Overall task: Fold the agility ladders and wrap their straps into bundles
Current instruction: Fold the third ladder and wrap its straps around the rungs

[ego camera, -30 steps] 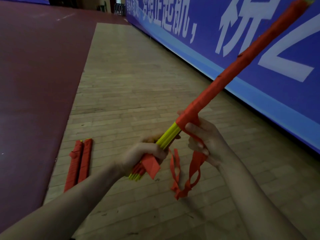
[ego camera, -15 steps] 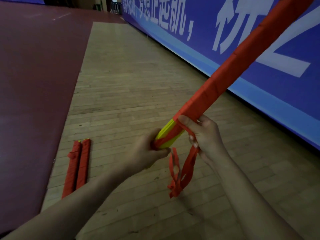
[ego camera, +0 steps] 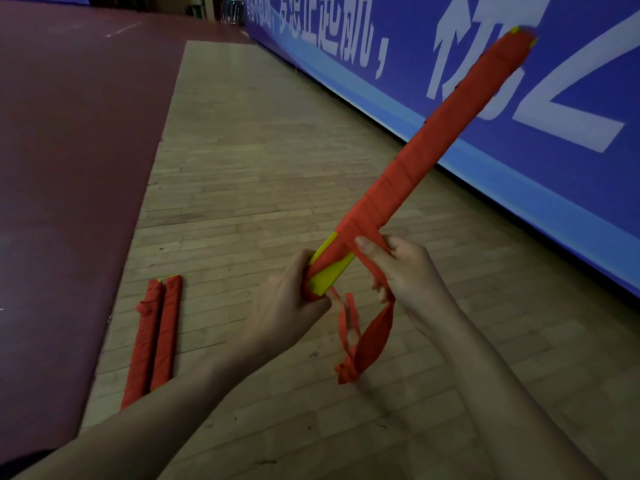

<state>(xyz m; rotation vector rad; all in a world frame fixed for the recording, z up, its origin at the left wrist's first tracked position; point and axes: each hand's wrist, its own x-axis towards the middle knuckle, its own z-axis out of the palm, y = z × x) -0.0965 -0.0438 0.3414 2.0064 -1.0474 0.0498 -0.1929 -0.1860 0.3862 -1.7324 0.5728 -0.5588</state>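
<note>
A folded agility ladder point(ego camera: 429, 143) of yellow rungs points up and to the right, wound in red strap over most of its length. My left hand point(ego camera: 291, 306) grips its lower end, where yellow still shows. My right hand point(ego camera: 401, 268) pinches the red strap point(ego camera: 372, 336) just beside the bundle. The strap's loose tail hangs below that hand in a loop with a knot at the bottom.
Two wrapped red bundles point(ego camera: 156, 337) lie side by side on the wooden floor point(ego camera: 263, 161) at the left, next to a dark red mat point(ego camera: 69, 168). A blue banner wall point(ego camera: 519, 109) with white characters runs along the right.
The strap has gone round the bundle's lower end again, so less yellow shows. My right hand has come up over the bundle with the strap, and the hanging tail is shorter.
</note>
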